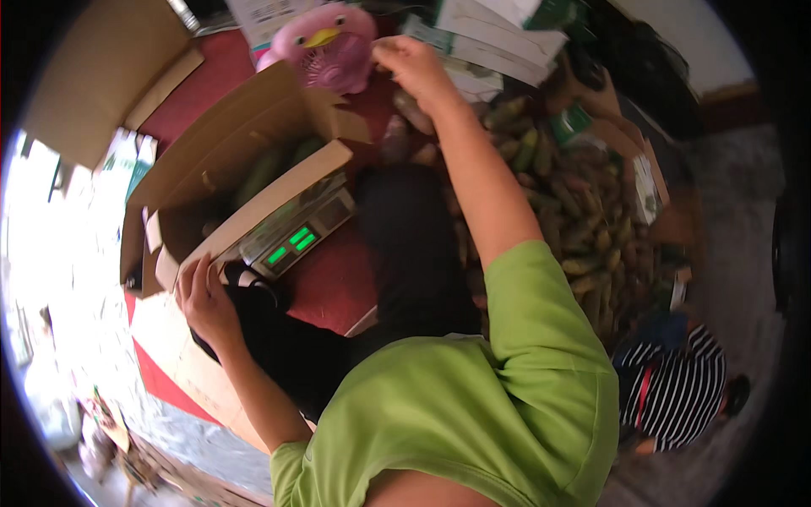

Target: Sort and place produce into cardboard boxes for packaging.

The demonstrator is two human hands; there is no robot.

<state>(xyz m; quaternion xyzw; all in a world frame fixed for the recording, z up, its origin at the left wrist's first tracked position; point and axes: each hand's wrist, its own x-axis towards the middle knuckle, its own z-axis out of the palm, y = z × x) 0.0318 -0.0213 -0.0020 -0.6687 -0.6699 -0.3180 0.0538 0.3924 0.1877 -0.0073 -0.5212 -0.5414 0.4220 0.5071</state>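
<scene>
A cardboard box [182,182] stands open on a digital scale [291,245] with a lit green display. Dark green, elongated produce [262,173] lies partly in shadow inside the box. My left hand [209,308] is at the box's near corner, its bent fingers closed on the flap edge. At the far side, my right hand [416,74] reaches to a pink bird-faced fan [334,51] with a yellow beak. Its fingers are drawn together, the tips against the fan's right edge; their exact hold is partly hidden.
A large heap of brown-green elongated produce [583,228] lies to my right. White cartons [498,38] stand behind it, and another open cardboard box [106,72] is at the far left. A person in a striped top [676,393] is at the lower right.
</scene>
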